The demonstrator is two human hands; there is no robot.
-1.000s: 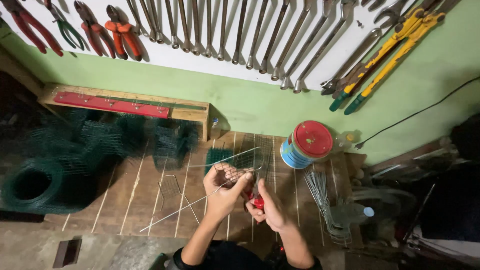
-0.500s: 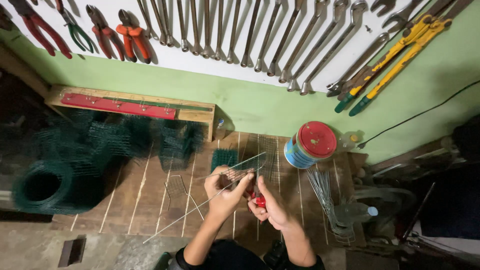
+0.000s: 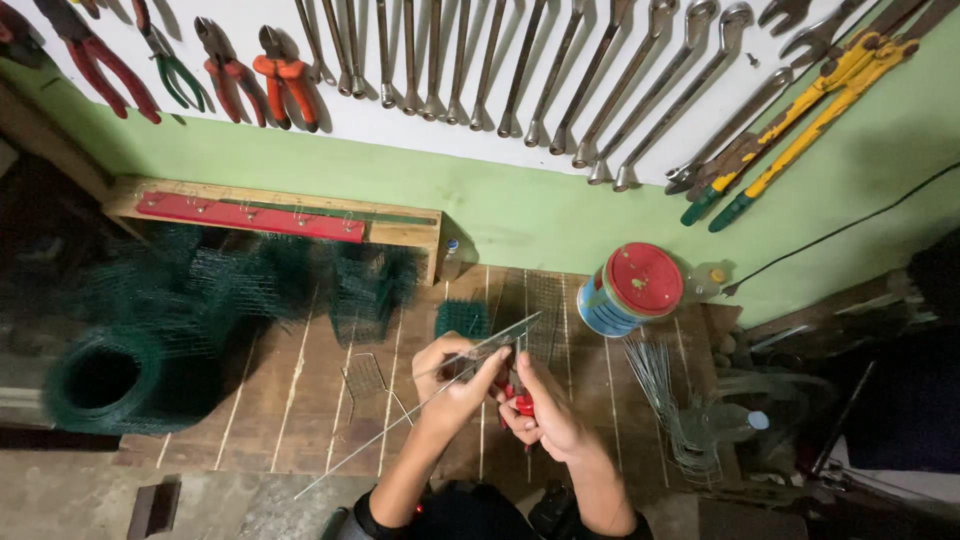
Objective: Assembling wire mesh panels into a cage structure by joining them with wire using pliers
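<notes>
Wire work mid-way: both hands busy on a long straight wire (image 3: 420, 415) above the counter (image 3: 300, 400).

L hand (image 3: 455, 375) fingers pinch the wire; R hand (image 3: 545, 410) fingers clench red-handled pliers (image 3: 518, 392) just beside them. Wire looks unbent w/ its long end trailing past L fingers. Bundle of wires (image 3: 665, 400) beyond R fingers looks unused; small mesh pieces (image 3: 462, 318) lie ahead.

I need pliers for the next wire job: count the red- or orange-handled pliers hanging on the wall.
3: red pair at far left, red pair further right, orange pair beside it. More may hang beyond the left edge.
</notes>
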